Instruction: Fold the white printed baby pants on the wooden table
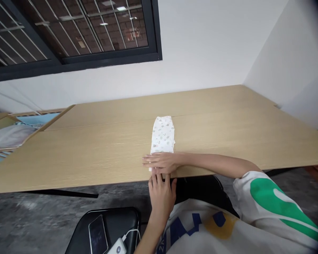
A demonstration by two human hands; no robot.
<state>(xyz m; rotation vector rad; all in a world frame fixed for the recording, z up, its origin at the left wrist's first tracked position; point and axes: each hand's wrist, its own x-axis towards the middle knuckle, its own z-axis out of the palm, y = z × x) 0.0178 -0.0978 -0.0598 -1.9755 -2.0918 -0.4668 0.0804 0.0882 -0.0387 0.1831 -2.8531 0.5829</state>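
A white printed cloth [163, 134] lies flat on the wooden table [100, 151], at the centre of the frame, its length running from the middle down toward the table's near edge. The right hand [160, 162] reaches in from the right and lies palm down across the cloth's lower end; its fingers are straight, pointing left, with narrow gaps between them, and their tips pass beyond the cloth's left side. It presses flat and is not curled around anything. The left hand [161, 194] comes up from the bottom of the frame, back upward, fingers extended and a little apart, with the thumb held out to the right. Its fingertips meet the near end of the cloth just below the right hand; whether they touch cloth, table or the other hand's underside cannot be told. At the lower left of the frame, a black chair [116, 217] bears a phone [98, 234] and a white power bank [118, 247] with a cable [132, 230].
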